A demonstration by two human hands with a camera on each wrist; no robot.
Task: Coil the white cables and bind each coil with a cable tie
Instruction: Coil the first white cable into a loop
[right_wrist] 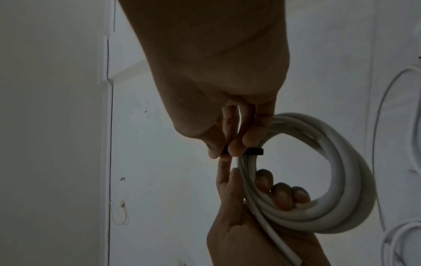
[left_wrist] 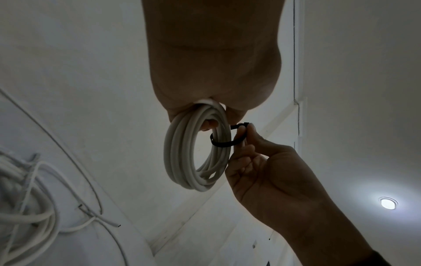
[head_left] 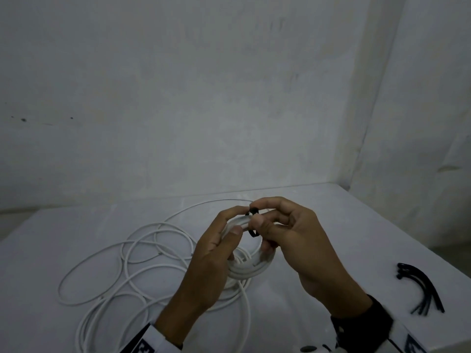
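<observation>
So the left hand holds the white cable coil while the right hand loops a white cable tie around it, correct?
Not quite: the plastic cable tie is black, not white, as the left wrist view shows. The rest stands: the left hand holds the round white cable coil while the right hand loops the tie around it.

White all the way round on the smooth round-sheathed coil of cable [left_wrist: 182, 149], dimming to pale grey on its shaded turns. One thin black plastic cable tie [left_wrist: 224, 143] loops across it, a hard dark band on the pale strands. On the plain white tabletop [head_left: 318, 212] the loose loops of thin cable [head_left: 142, 253] are the same white, and a bundle of spare ties [head_left: 423, 289] at the right is solid black. The wrist strap [head_left: 362, 324] is black, with a black-and-white blocky marker pattern beside it. The wall [head_left: 178, 98] is mottled off-white, flecked with a few dark specks.
</observation>
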